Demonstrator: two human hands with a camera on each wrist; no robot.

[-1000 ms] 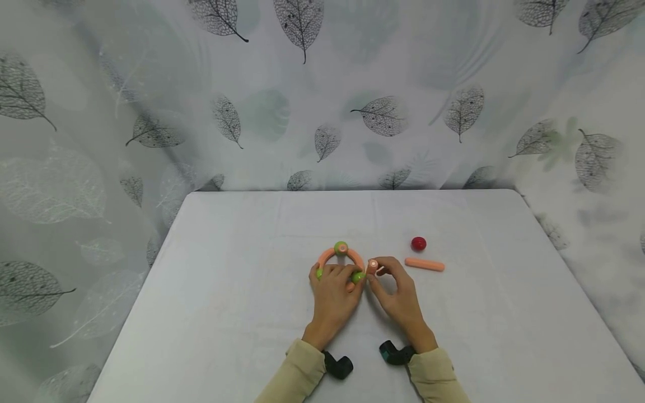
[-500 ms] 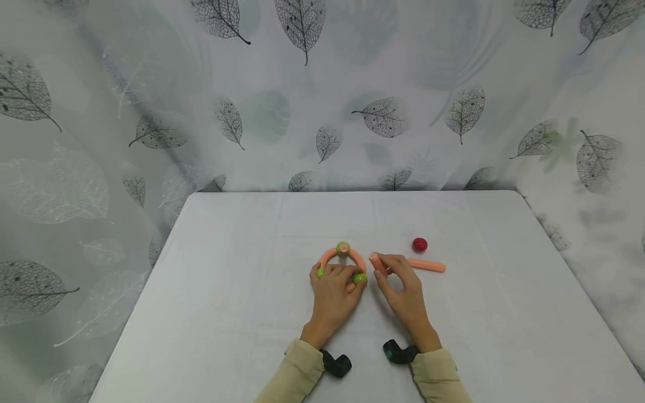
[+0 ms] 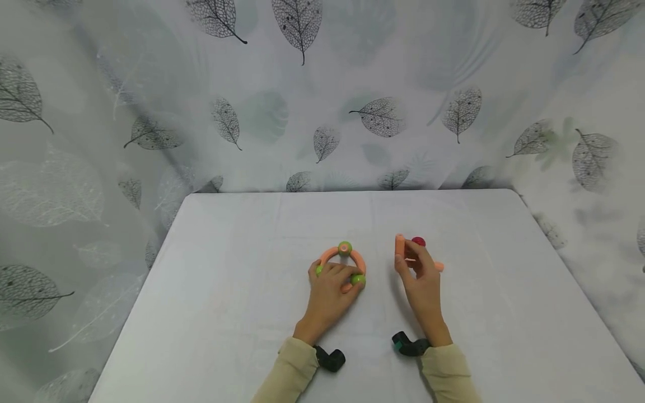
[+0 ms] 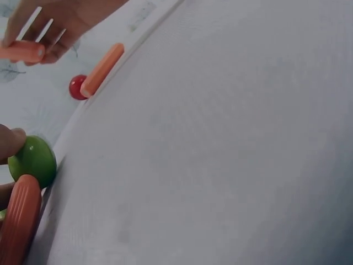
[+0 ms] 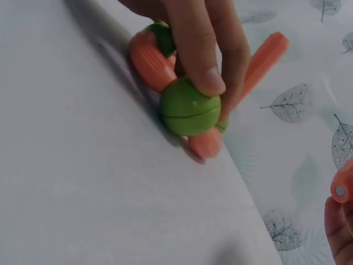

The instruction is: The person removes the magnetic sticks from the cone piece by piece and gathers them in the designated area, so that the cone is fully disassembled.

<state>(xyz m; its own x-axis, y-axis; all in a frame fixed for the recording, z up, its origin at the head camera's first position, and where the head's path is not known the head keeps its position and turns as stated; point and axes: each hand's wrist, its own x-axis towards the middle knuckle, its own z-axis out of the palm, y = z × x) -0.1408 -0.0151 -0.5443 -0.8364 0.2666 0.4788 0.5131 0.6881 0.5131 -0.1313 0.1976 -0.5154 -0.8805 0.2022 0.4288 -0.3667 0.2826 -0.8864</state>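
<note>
On the white table lies a ring of green balls and curved orange rods point(image 3: 329, 254). My left hand point(image 3: 330, 288) lies over its near side and grips it, thumb and fingers on green balls; the thumb presses the right-hand green ball point(image 5: 190, 107). From the ring's far side a straight orange rod point(image 5: 267, 58) rises. To the right, my right hand point(image 3: 423, 280) pinches a short orange rod point(image 3: 400, 246) above the table. A small silvery disc shows in that rod's end in the right wrist view. The palm side of my left hand is hidden.
Behind my right hand, a red ball point(image 3: 419, 241) and another straight orange rod point(image 3: 439, 266) lie on the table point(image 3: 242, 291), both partly covered by the hand. Black wrist devices point(image 3: 330, 360) sit at both cuffs. Leaf-patterned cloth point(image 3: 322, 84) hangs beyond the table's back edge.
My right hand has moved right, away from the ring, carrying the orange rod, which now points away from me. My left hand keeps its grip on the ring.
</note>
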